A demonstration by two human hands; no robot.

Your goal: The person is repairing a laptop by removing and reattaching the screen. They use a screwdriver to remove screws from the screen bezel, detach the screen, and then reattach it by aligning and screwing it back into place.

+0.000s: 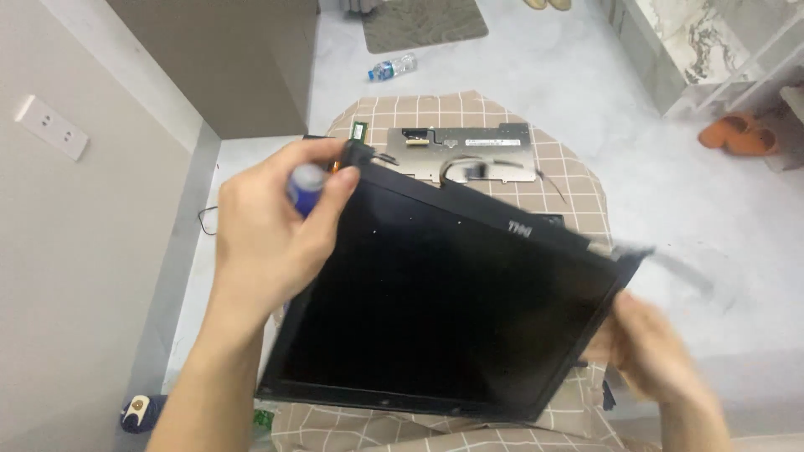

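Observation:
A black laptop screen lid (444, 301) is tilted up over a small table covered with a checked beige cloth (578, 180). My left hand (272, 226) grips the lid's upper left corner and also holds a blue-handled tool (306, 186) against it. My right hand (649, 347), blurred by motion, holds the lid's right edge near a hinge with a loose cable (670, 259). Behind the lid, a grey metal panel (469, 151) with cables lies flat on the cloth.
A green memory stick (358, 131) lies at the table's far left. On the pale floor are a plastic water bottle (391, 67), a mat (423, 21) and orange slippers (737, 134). A wall with a socket (50, 125) stands left.

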